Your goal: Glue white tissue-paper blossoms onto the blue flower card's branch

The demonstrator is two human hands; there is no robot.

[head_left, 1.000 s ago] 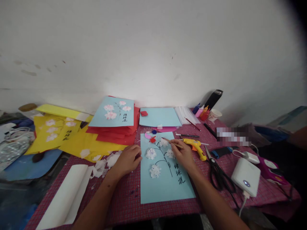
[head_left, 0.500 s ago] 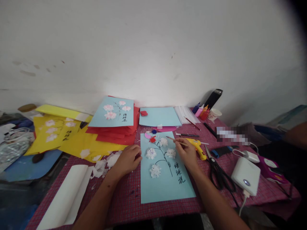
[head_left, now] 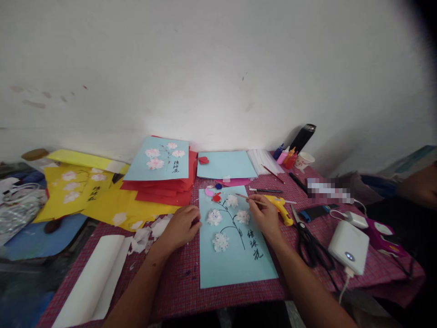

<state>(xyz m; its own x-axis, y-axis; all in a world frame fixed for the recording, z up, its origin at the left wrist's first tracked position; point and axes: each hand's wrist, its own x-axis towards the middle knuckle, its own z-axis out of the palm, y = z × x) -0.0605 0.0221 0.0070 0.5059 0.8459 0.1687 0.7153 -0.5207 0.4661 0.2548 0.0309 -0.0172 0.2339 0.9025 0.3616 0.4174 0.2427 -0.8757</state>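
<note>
A light blue sheet (head_left: 235, 271) lies before me, with a drawn dark stem, black written characters and several white crumpled-paper flowers (head_left: 221, 242) on it. My right hand (head_left: 262, 216) grips a thin paintbrush (head_left: 241, 196), its tip by the uppermost flower (head_left: 232, 200). Blobs of red paint (head_left: 216, 197), blue paint (head_left: 218, 186) and pink paint (head_left: 209, 192) sit at the sheet's top left corner. Beside the sheet's left edge, my left hand (head_left: 182, 224) rests on the table with fingers curled in and nothing visible in them.
Left: torn white paper (head_left: 140, 240), a rolled white sheet (head_left: 90, 282), yellow sheets (head_left: 112, 200) and a red paper stack (head_left: 164, 196) topped by a finished blue picture (head_left: 136, 168). Right: a yellow glue gun (head_left: 282, 209), black scissors (head_left: 309, 243), a white power bank (head_left: 350, 248), paint bottles (head_left: 290, 159).
The view has shifted very slightly. Both hands keep nearly the same place, and the brush tip stays close to the uppermost flower.
</note>
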